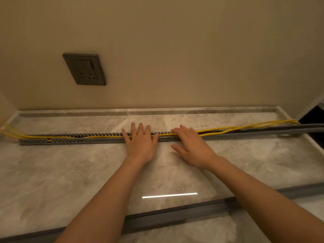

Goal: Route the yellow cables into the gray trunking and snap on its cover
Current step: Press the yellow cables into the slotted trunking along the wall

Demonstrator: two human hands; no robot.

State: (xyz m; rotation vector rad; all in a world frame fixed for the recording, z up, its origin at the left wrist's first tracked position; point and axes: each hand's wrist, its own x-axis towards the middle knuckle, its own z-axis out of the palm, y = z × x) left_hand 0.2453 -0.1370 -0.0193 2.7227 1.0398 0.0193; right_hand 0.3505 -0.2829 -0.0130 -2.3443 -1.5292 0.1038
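A long gray slotted trunking lies across the marble counter, parallel to the wall. Yellow cables run along it, lying inside its channel on the left and rising out of it toward the right, then off the counter's right end. My left hand lies flat with straight fingers over the trunking's middle, covering the cables there. My right hand rests beside it, fingers straight across the trunking and cables, thumb on the counter. A long gray cover strip lies near the counter's front edge, partly under my forearms.
A dark wall socket sits on the beige wall above the left half of the trunking. The marble counter has a raised rim at the back. A dark gap opens past the right end.
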